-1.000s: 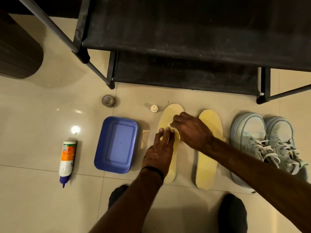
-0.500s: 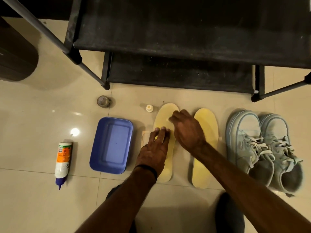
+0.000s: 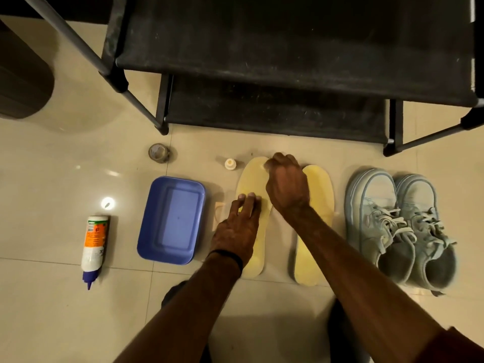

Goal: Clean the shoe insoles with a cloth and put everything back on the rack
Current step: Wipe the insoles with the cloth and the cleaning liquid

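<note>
Two yellow insoles lie side by side on the tiled floor. My left hand (image 3: 239,224) presses flat, fingers straight, on the middle of the left insole (image 3: 251,179). My right hand (image 3: 286,183) is curled over that insole's toe end and grips a small pale cloth (image 3: 265,165), of which only a corner shows at the fingertips. My right forearm crosses over the right insole (image 3: 320,189). A pair of light blue laced sneakers (image 3: 398,226) stands to the right of the insoles. The black shoe rack (image 3: 275,61) stands just behind.
A blue plastic tray (image 3: 172,218) sits left of the insoles, with a small beige item (image 3: 219,209) beside it. A white and orange bottle (image 3: 94,244) lies further left. A tape roll (image 3: 158,152) and a small cap (image 3: 230,163) sit near the rack's leg. A dark object (image 3: 23,82) stands at far left.
My right hand has slid up the left insole from near its middle to the toe end. My left hand stays pressed on the same insole.
</note>
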